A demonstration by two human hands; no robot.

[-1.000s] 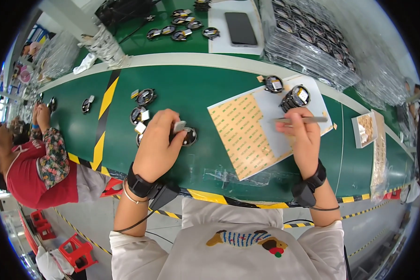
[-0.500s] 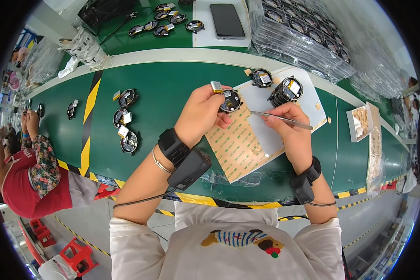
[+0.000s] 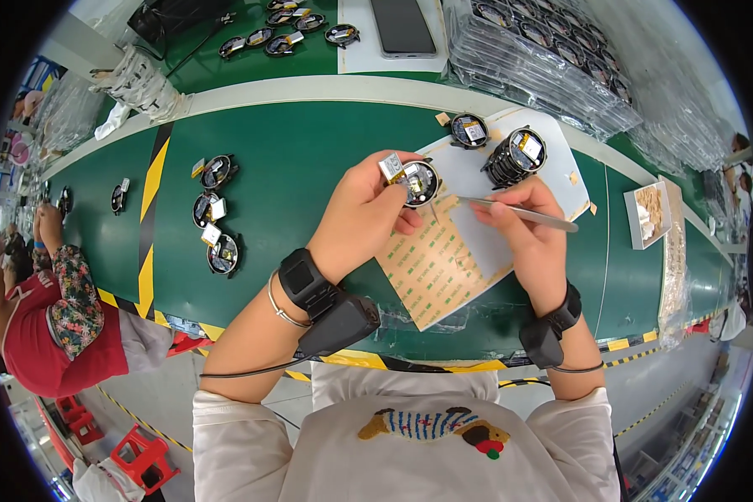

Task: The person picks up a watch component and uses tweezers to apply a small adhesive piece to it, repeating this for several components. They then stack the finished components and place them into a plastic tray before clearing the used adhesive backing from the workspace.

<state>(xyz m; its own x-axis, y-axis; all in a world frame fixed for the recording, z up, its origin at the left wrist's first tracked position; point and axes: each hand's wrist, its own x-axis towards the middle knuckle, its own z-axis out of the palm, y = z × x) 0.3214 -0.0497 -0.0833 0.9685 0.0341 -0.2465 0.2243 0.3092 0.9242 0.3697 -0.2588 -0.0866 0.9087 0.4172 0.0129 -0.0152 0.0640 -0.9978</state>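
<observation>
My left hand (image 3: pixel 366 213) holds a small round black part (image 3: pixel 417 182) with a pale square tab on its top edge, lifted above the green belt. My right hand (image 3: pixel 527 230) grips metal tweezers (image 3: pixel 519 214) whose tip points left toward that part. Below both hands lies a tan sheet of adhesive pads (image 3: pixel 433 261) on a white backing. Just beyond it are a stack of the same round parts (image 3: pixel 517 156) and a single one (image 3: pixel 469 130).
The green conveyor belt (image 3: pixel 301 159) carries several more round parts (image 3: pixel 216 216) at left. Stacked clear trays (image 3: pixel 552 58) fill the far right. A small tray of tan pieces (image 3: pixel 651 213) sits at right. Another person in a red top (image 3: pixel 50 326) works at left.
My left hand picked a round part off the belt at left and brought it up and right over the sheet. The tweezers swung in from the right toward it.
</observation>
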